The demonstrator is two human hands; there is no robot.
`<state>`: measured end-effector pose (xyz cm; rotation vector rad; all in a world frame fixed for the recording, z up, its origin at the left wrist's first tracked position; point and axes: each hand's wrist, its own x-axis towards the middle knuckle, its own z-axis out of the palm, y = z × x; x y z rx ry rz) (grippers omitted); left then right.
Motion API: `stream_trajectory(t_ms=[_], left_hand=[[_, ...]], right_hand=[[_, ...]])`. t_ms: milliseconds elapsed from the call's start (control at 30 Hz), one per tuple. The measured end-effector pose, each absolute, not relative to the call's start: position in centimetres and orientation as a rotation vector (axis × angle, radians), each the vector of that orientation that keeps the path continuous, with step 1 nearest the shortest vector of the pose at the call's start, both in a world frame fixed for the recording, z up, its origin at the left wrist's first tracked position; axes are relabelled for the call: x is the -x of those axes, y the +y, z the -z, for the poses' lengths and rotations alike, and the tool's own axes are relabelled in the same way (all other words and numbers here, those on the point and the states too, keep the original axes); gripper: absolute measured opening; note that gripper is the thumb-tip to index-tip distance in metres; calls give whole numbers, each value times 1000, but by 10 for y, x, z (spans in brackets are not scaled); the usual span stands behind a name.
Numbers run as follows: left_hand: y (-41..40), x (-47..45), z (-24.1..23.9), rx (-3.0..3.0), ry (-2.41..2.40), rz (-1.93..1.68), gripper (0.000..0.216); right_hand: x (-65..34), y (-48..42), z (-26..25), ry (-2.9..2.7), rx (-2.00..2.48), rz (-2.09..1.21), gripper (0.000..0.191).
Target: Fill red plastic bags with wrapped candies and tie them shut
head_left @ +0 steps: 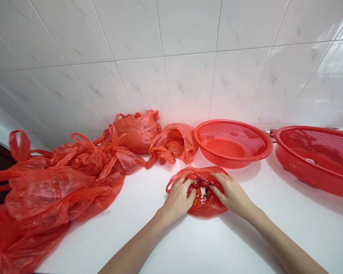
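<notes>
A small red plastic bag (201, 207) lies on the white counter (188, 243) in front of me, with something red and patterned showing inside its mouth. My left hand (178, 198) grips the bag's left side with fingers curled into the plastic. On the right side of the bag's opening, my right hand (231, 194) pinches the plastic with closed fingers. Both hands hold the bag's mouth between them.
Several crumpled red plastic bags (60, 182) pile up at the left, more (171, 142) at the back by the tiled wall. A round red perforated basket (231, 142) stands behind the hands. A larger red basket (317, 158) sits at the right.
</notes>
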<state>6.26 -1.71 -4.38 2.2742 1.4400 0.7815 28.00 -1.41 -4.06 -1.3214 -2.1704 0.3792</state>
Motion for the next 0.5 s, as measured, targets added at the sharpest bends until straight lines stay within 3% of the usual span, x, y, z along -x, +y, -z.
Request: stream_trajectory(t_ms=[133,333,500], left_hand=[[-14,-62,46,-2262,1471,-797,39],[-14,-63,44,-2222,1503,-733,37],[-19,-67,36,-2196,1477,-754,23]], right_hand=[[-278,-14,47,-2173,1358,-276,41],[-273,-16,45,-2213,1498,-200,26],[-275,-17,41,-2201,1583,-202,23]])
